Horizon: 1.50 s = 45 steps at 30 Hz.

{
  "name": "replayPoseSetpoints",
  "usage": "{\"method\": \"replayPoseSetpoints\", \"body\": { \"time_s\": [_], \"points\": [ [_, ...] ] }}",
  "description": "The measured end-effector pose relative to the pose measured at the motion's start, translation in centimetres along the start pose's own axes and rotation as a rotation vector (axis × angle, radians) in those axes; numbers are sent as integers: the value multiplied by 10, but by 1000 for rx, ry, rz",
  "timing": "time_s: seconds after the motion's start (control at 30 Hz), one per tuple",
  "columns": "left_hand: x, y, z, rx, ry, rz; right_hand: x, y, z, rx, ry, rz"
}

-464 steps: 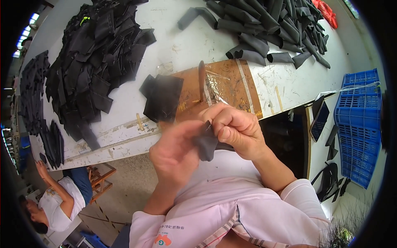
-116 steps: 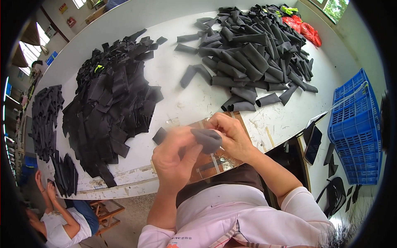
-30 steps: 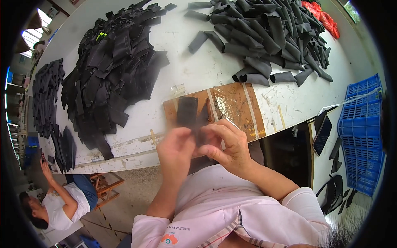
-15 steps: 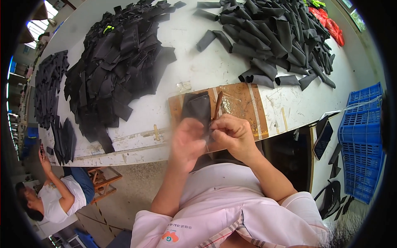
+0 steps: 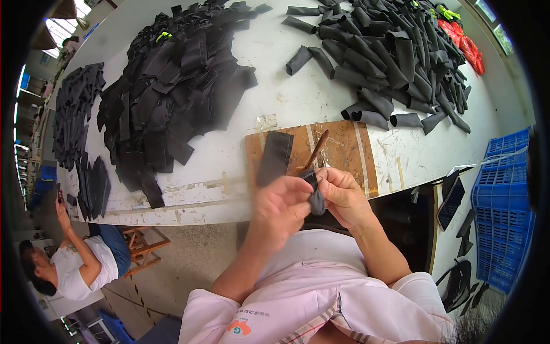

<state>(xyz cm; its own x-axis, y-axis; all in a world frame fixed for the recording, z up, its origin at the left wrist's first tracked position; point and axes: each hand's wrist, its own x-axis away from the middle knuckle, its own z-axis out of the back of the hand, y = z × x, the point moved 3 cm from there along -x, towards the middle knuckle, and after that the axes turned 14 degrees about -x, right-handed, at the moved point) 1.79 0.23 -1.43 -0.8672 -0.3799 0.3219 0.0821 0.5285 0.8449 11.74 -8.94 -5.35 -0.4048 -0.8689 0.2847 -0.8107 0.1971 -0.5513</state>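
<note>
In the head view, one dark fabric piece (image 5: 317,202) lay between the two hands, in front of the person's body. The left hand (image 5: 281,207) was half curled, fingers and thumb meeting the piece's left side in a loose hold. The right hand (image 5: 345,198) was more tightly closed, thumb and forefinger pinching the piece's upper right edge. The piece was bunched; its long axis ran roughly away from the body, the narrower upper end pointing toward one brown rod (image 5: 319,147) just beyond the fingertips. Whether piece and rod touched could not be told. The rod slanted, its far end leaning right.

Beyond the left hand, one flat dark piece (image 5: 276,156) rested on one brown board (image 5: 344,146), its long axis running away from the hands, far end slightly right. The board lay on the white table (image 5: 252,109).

Farther off, past the left hand, spread one large heap of flat dark pieces (image 5: 177,92); left of that were one smaller heap (image 5: 77,114) and one bundle of dark strips (image 5: 94,186). Beyond the right hand lay one heap of dark rolled tubes (image 5: 378,63). The pieces within the heaps overlapped too much to count. Well left of the left hand, one co-worker (image 5: 89,261) sat by the table edge.
</note>
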Motion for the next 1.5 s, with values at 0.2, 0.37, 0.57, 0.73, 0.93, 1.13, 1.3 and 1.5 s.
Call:
{"method": "replayPoseSetpoints", "body": {
  "time_s": [0.2, 0.37, 0.57, 0.73, 0.93, 1.13, 1.3, 1.5],
  "points": [
    [11, 23, -21, -150, -69, -224, 7, -28, -25, 165, -300, 338],
    [6, 21, -29, -744, 382, -617, 12, -51, -45, 739, -171, 651],
    [2, 32, -35, -662, 486, -835, 18, -70, -81, 1002, -81, 770],
    [-4, 62, -40, -310, 343, -506, 12, -88, -98, 1041, -111, 854],
    [-33, 90, -33, 639, -618, -155, -7, -108, -109, 715, -241, 618],
    [-53, 58, -11, 1038, -624, 166, -29, -83, -72, 374, -116, 77],
    [-53, 49, -10, 867, -421, 118, -40, -80, -56, 222, -196, 34],
    [-38, 39, -18, 142, -52, -195, -44, -67, -33, 166, -305, 26]
  ]
}}
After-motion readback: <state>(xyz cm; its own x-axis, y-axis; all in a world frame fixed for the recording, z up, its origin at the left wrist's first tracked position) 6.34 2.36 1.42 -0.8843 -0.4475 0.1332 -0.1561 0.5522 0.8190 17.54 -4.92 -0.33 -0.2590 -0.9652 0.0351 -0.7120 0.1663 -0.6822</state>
